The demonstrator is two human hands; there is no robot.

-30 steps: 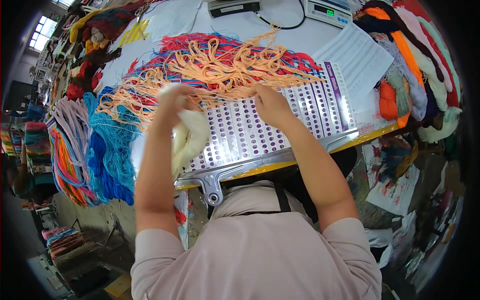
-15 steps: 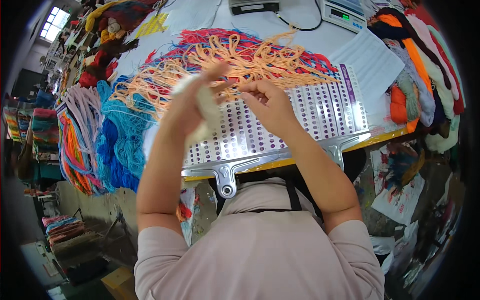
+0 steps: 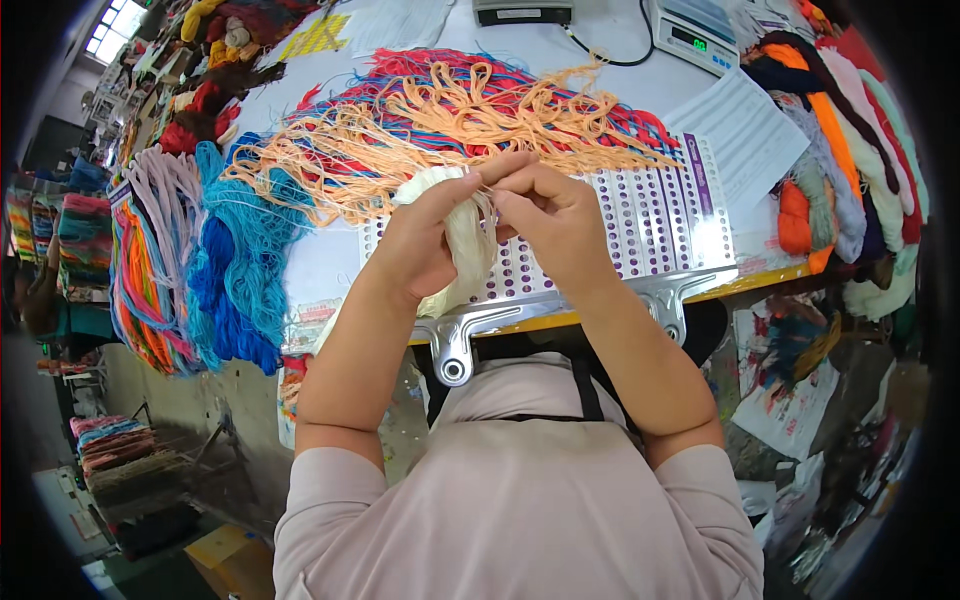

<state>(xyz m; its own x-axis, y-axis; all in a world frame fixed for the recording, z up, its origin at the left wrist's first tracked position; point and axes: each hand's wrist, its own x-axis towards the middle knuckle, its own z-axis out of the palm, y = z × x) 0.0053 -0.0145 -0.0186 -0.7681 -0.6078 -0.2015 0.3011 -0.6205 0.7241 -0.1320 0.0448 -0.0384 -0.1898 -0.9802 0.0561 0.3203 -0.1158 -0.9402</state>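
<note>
My left hand is closed round a skein of cream yarn, which hangs below the fingers. Meeting it from the right, my right hand has thumb and forefinger pinched on thin strands at the skein's edge. Both hands are over a row of white strips with punched holes, held along the near side by a metal clamp bar. Bundles of peach yarn, with red yarn and blue strands among them, fan out from the strips' far ends.
Turquoise and blue skeins hang over the table's left side, beside multicoloured hanks. A digital scale, a grey device with a black cable, and paper sheets lie at the back. More skeins hang at the right.
My left hand has swung right and down with the cream yarn, bringing it to my right hand. My right fingers now pinch at its strands.
</note>
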